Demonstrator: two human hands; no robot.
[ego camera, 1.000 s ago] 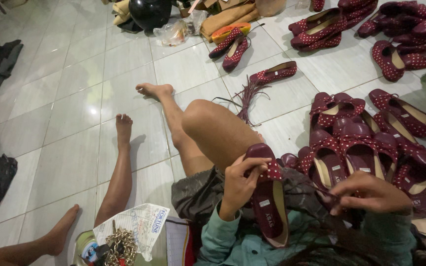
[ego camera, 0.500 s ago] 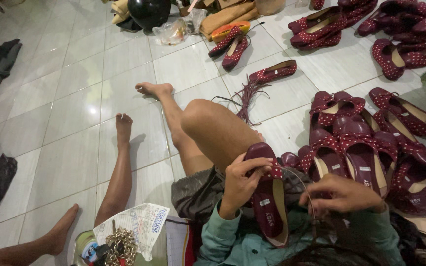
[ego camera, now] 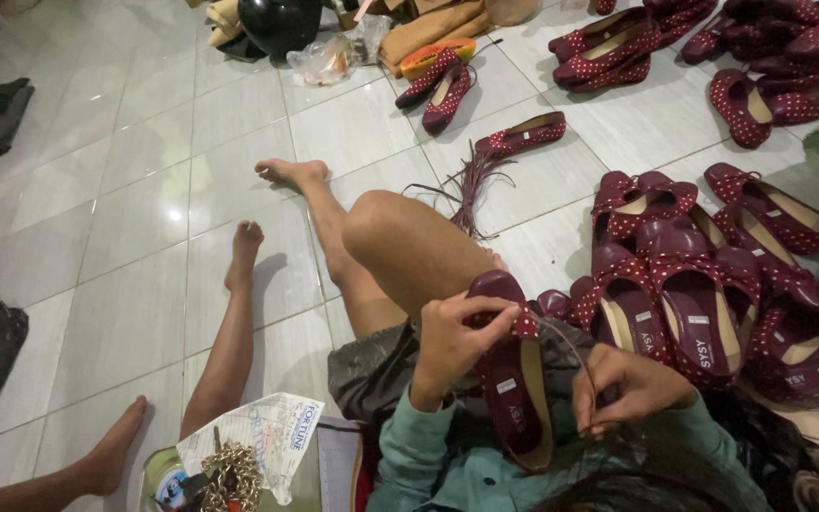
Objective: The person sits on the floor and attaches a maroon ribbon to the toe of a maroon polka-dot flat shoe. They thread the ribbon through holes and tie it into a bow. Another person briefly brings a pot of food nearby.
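We look down at our own lap as we sit on a pale tiled floor [ego camera: 125, 237]. Our left hand [ego camera: 452, 346] is closed around the toe end of a dark maroon flat shoe [ego camera: 514, 379], thumb and fingers pinching the white-dotted bow [ego camera: 523, 324] at its front. The shoe lies lengthwise over our lap, sole down, its tan lining facing up. Our right hand [ego camera: 632, 384] is just beside the shoe on its right, fingers curled and pinched on a thin dark cord [ego camera: 571, 346] that arcs up from the hand to the bow.

Compared with a second ago, the left hand keeps the same grasp on the shoe, which has barely shifted. The right hand has moved in from further right, where it lay flatter with the fingers spread, to sit close against the shoe with the fingers drawn tight.

To our right a heap of matching maroon dotted shoes [ego camera: 694, 294] crowds the floor, touching one another. A single dotted shoe [ego camera: 523, 135] lies apart ahead of our raised knee [ego camera: 391, 223], with a bundle of dark strands [ego camera: 471, 185] next to it. At the lower left, a brass-coloured chain [ego camera: 229, 469] rests on printed paper [ego camera: 267, 436]. Another person's bare foot [ego camera: 111, 460] enters from the lower left edge.
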